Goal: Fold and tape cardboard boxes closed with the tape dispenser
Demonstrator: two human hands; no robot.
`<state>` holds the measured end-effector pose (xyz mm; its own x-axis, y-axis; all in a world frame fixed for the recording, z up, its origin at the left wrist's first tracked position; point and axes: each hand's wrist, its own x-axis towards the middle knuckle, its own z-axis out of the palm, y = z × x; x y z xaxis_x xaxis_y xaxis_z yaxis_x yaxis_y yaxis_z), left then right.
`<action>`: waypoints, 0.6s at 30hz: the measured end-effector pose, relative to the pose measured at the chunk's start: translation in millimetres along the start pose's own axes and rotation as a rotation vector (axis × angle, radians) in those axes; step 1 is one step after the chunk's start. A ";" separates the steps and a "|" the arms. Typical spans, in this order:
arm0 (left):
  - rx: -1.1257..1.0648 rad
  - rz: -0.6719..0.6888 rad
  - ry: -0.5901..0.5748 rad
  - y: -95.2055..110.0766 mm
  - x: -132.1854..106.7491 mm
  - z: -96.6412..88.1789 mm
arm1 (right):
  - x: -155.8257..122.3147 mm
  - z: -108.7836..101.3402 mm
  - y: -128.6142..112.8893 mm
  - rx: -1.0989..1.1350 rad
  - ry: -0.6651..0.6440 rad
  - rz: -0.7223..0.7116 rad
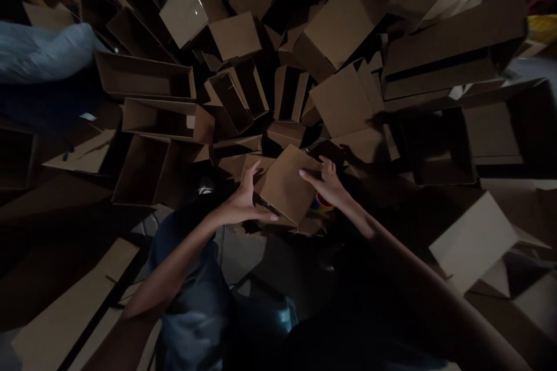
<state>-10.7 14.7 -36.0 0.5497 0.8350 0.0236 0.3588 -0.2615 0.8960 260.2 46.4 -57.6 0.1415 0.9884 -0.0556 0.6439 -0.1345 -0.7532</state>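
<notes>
Cardboard box (285, 185), square and brown, sits between left hand (241, 202) and right hand (327, 182).

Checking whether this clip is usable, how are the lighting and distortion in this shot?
Head view: dim and underexposed, with strong wide-angle distortion bending the brown cardboard boxes outward. Deep shadow hides the lower right, while the left hand and right hand look fairly sharp on the tan cardboard box; glare is slight.

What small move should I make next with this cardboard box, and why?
Probably lift the cardboard box slightly straight up: the left hand and right hand are on opposite edges, and neighbouring boxes crowd it, so sliding it sideways might snag them.
</notes>
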 end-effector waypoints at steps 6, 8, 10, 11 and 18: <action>0.032 0.005 0.058 -6.5 2.3 2.6 | -4.3 -0.8 -6.3 -0.029 -0.028 0.009; 0.033 -0.002 0.056 -6.9 3.3 3.1 | -4.5 -1.1 -6.6 -0.025 -0.025 0.006; 0.025 -0.005 0.053 -7.1 4.3 3.6 | -3.3 -1.7 -4.8 -0.020 -0.019 -0.001; 0.020 -0.002 0.052 -7.3 4.7 3.8 | -2.5 -2.3 -3.5 -0.015 -0.019 -0.003; -0.028 0.011 0.053 -9.5 8.7 6.1 | -1.6 -4.8 4.1 0.031 -0.045 -0.039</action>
<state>-4.7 21.4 -47.0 0.5127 0.8567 0.0567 0.3313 -0.2583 0.9075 266.3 43.9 -57.4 0.0823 0.9951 -0.0551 0.6242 -0.0946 -0.7755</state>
